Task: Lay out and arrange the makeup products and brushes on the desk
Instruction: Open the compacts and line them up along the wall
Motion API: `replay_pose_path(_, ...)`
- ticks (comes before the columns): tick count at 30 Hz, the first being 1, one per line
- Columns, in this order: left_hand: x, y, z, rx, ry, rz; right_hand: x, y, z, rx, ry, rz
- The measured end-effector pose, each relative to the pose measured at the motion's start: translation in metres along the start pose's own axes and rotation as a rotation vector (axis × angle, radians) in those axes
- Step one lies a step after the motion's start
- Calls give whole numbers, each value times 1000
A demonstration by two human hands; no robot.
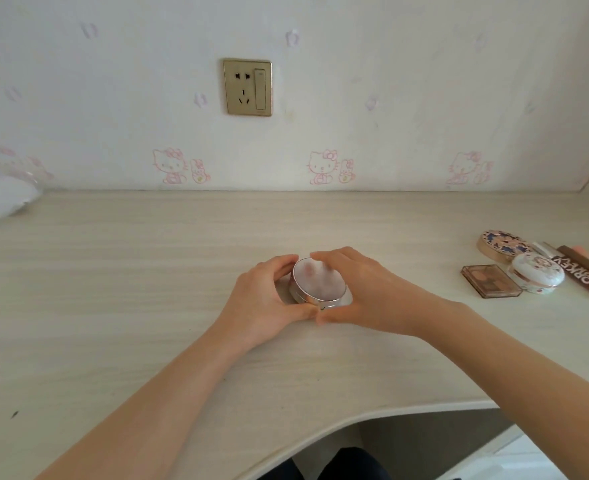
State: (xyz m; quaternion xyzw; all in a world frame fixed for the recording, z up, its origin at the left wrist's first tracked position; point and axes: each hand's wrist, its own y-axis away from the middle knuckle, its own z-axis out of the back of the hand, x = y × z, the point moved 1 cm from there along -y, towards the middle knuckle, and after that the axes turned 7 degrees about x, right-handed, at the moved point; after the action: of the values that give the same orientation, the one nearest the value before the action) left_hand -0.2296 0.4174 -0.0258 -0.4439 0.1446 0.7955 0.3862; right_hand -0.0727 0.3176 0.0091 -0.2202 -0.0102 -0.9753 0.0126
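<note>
Silver compact (319, 284), round with a mirror-bright lid, sits at the middle of the desk (147, 271), clasped from both sides. The left hand (265, 299) curls round its 9 o'clock edge, fingers over the far rim and thumb at the near one. The right hand (365, 296) wraps the 3 o'clock edge the same way, its fingers arched over the lid (they show as a pink blur in the shine). The two thumbs nearly meet at 6 o'clock. Whether the base rests fully on the wood I cannot tell.

Well apart at 3 o'clock lies a cluster: a brown eyeshadow palette (490, 280) nearest, a white domed case (537, 274) touching it, a flowered round case (502, 244) just behind, and a brown COLORKEY box (584, 275) among slim sticks at the frame's edge. At 10 o'clock a white bag (2, 199) lies against the wall. At 12 o'clock, up the cartoon-cat wallpaper, is a gold socket (248, 87).
</note>
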Motion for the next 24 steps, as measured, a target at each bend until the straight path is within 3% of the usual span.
replay_pose_path(5, -3, 3, 3, -1, 41, -19, 8, -8, 7, 23, 72, -100)
replay_pose_path(15, -3, 2, 2, 6, 10, 24, 12, -10, 25, 99, 216, -81)
replay_pose_path(24, -2, 1, 3, -23, 115, 32, 9, -11, 39, 37, -33, -94)
